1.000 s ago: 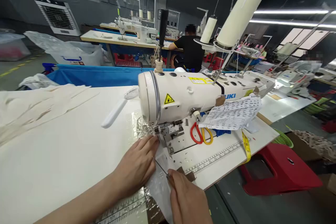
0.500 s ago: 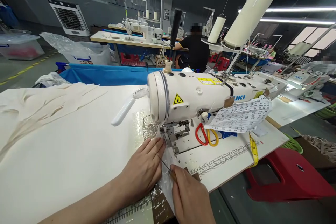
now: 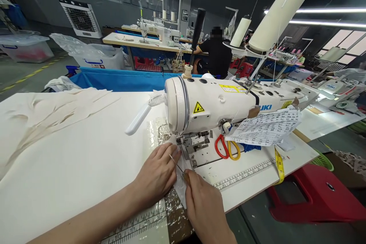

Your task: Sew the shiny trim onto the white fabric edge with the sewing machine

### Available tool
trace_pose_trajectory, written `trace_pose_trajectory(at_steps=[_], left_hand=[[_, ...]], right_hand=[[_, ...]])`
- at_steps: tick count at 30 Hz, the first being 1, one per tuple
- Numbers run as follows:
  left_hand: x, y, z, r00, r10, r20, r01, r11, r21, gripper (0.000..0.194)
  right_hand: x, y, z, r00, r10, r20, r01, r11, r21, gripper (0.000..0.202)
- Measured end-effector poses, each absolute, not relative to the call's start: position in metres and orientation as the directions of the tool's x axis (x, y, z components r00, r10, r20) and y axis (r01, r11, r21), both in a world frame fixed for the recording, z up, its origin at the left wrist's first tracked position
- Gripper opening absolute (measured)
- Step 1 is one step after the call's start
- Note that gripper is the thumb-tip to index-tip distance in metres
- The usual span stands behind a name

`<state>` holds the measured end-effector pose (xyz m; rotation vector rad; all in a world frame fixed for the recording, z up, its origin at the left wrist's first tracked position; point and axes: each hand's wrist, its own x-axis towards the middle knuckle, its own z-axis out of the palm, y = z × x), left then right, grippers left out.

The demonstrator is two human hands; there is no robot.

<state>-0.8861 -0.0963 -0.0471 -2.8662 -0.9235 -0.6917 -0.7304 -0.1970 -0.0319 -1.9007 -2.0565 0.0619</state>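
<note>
A white sewing machine (image 3: 211,103) stands on the white table. Beside its needle area, my left hand (image 3: 158,169) lies over pale fabric (image 3: 180,190), fingers together and pressing it down near the presser foot. My right hand (image 3: 204,202), closer to the table's front edge, is closed round the wooden handle of a thin metal awl (image 3: 177,164). The awl's shaft points up and left, across the fingers of my left hand. Part of the fabric is hidden under both hands.
Red and yellow scissors (image 3: 221,146), a handwritten paper (image 3: 267,126) and a yellow tape measure (image 3: 279,166) are right of the needle area. Cream fabric pieces (image 3: 51,114) lie at left. A red stool (image 3: 317,194) stands at lower right; a person (image 3: 217,53) sits beyond the machine.
The whole view has shifted slightly, so the machine appears further right. Both hands keep nearly the same place by the needle area, and the awl remains in my right hand.
</note>
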Motion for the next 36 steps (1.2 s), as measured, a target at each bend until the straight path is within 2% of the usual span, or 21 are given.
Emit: trace_pose_trajectory(at_steps=[5,9,12,14,18,23,31,36], left_hand=[[-0.888,-0.089,-0.04,0.735,0.56,0.383,0.587,-0.808,0.054,0.039],[-0.892,-0.079,-0.036,0.747,0.535,0.394,0.592,-0.805,-0.03,0.039],[-0.892,-0.08,-0.035,0.747,0.523,0.41,0.595,-0.801,-0.063,0.038],[-0.89,-0.087,-0.036,0.746,0.515,0.422,0.583,-0.811,-0.041,0.038],[-0.882,-0.103,-0.044,0.754,0.494,0.433,0.535,-0.844,0.032,0.041],[-0.881,-0.107,-0.046,0.756,0.5,0.423,0.549,-0.836,0.006,0.042],[-0.883,-0.106,-0.041,0.768,0.519,0.375,0.555,-0.832,0.014,0.045],[-0.882,-0.11,-0.041,0.776,0.508,0.375,0.552,-0.834,-0.012,0.044]], right_hand=[[-0.734,-0.19,-0.028,-0.032,0.976,0.215,0.954,0.094,-0.284,0.034],[-0.736,-0.194,-0.031,-0.016,0.943,0.333,0.91,0.152,-0.386,0.034],[-0.736,-0.199,-0.033,-0.009,0.917,0.398,0.904,0.178,-0.39,0.035],[-0.736,-0.202,-0.033,-0.01,0.915,0.404,0.912,0.174,-0.372,0.035],[-0.732,-0.208,-0.035,-0.04,0.925,0.377,0.913,0.187,-0.362,0.034],[-0.711,-0.224,-0.042,-0.079,0.93,0.36,0.891,0.228,-0.393,0.031],[-0.684,-0.236,-0.04,0.114,0.971,0.209,0.778,0.044,-0.627,0.026],[-0.685,-0.238,-0.042,0.181,0.963,0.199,0.737,0.0,-0.676,0.03]])
